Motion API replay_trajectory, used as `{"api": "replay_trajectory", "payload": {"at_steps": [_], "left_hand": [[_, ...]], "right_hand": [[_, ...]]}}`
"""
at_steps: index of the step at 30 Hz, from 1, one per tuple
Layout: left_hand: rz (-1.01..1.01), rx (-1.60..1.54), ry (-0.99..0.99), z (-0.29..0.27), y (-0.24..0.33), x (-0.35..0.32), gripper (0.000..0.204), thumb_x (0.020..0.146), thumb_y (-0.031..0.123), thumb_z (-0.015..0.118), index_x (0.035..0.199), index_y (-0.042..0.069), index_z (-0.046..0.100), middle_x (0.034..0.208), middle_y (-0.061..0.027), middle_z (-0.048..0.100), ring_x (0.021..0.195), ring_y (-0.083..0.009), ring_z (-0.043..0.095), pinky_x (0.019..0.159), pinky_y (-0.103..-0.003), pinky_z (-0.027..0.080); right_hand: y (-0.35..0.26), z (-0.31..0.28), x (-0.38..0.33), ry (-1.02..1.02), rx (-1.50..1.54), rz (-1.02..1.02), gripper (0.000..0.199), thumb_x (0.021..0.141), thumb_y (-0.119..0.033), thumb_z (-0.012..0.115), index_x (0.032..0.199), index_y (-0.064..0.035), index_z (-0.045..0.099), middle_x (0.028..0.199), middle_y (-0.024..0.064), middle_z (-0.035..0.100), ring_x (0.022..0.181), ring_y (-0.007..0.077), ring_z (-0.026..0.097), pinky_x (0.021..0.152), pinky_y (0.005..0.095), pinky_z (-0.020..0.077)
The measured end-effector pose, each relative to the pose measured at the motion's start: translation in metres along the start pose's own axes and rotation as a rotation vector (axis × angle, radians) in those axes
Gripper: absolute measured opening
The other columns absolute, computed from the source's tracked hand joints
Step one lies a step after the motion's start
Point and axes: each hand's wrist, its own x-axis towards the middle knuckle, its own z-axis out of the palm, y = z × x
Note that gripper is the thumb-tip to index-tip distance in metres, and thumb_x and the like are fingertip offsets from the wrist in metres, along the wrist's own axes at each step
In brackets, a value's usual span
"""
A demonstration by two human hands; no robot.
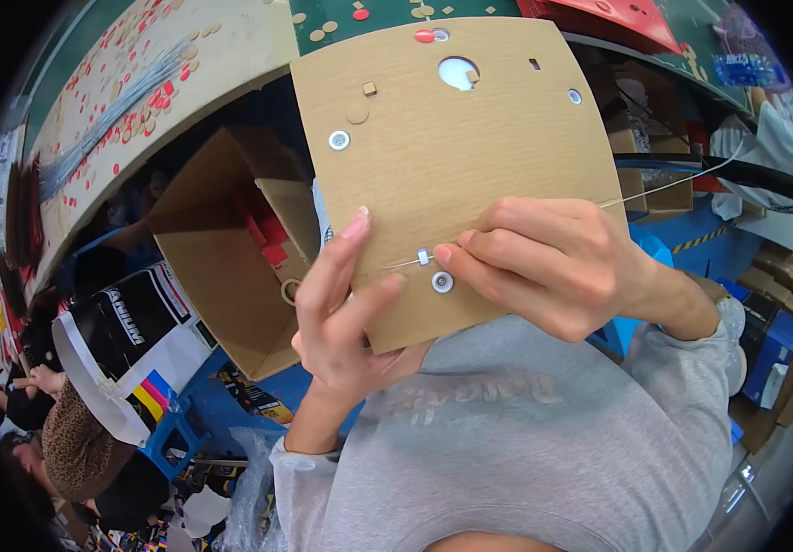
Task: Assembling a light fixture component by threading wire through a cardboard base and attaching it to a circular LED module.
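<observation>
A flat tan cardboard panel (470,156) is tilted in front of my chest, its upper part over the table edge. It carries several white ring eyelets, a round hole at the top and a small square hole. My left hand (336,308) grips its lower left edge, with fingers over the face. My right hand (553,262) is closed in a pinch on a thin pale wire (668,191). The wire's short end passes a small whitish clip (423,257) on the panel, just above the lower eyelet (442,282). The right fingertips hide part of the wire.
The table (231,83) curves across the top, strewn with red and tan discs and a bundle of grey wires (125,110). An open cardboard box (221,248) stands at left, beside a black and white carton (125,327). Other people sit at far left; boxes stand at right.
</observation>
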Motion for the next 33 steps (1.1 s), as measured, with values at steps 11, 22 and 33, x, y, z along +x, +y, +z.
{"api": "replay_trajectory", "payload": {"at_steps": [11, 22, 33], "left_hand": [[-0.183, -0.195, -0.478, -0.054, -0.019, 0.05, 0.075, 0.067, 0.036, 0.078, 0.128, -0.003, 0.061, 0.132, -0.0241, 0.062, 0.12, -0.0396, 0.063, 0.11, -0.055, 0.038], [-0.198, -0.226, -0.245, -0.021, -0.02, 0.032, 0.041, 0.057, 0.009, 0.093, 0.094, 0.003, 0.076, 0.119, -0.0189, 0.069, 0.105, -0.0288, 0.063, 0.089, -0.039, 0.053], [-0.135, -0.229, -0.176, -0.016, -0.015, 0.033, 0.021, 0.066, -0.001, 0.088, 0.077, 0.002, 0.071, 0.091, -0.013, 0.076, 0.107, -0.0376, 0.069, 0.094, -0.046, 0.053]], "right_hand": [[0.001, 0.004, -0.011, 0.121, 0.112, 0.091, 0.038, 0.057, -0.007, 0.072, 0.093, 0.0043, 0.073, 0.083, 0.0109, 0.063, 0.07, 0.0222, 0.063, 0.054, 0.03, 0.0532], [-0.01, 0.0, -0.011, 0.047, 0.051, -0.006, 0.046, 0.052, -0.004, 0.065, 0.094, 0.0147, 0.069, 0.08, 0.0117, 0.059, 0.065, 0.0196, 0.059, 0.051, 0.0296, 0.0515], [-0.033, -0.017, -0.018, -0.12, 0.056, 0.314, 0.059, 0.069, -0.032, 0.077, 0.117, 0.0014, 0.07, 0.104, 0.0094, 0.063, 0.096, 0.0254, 0.063, 0.08, 0.0399, 0.0518]]}}
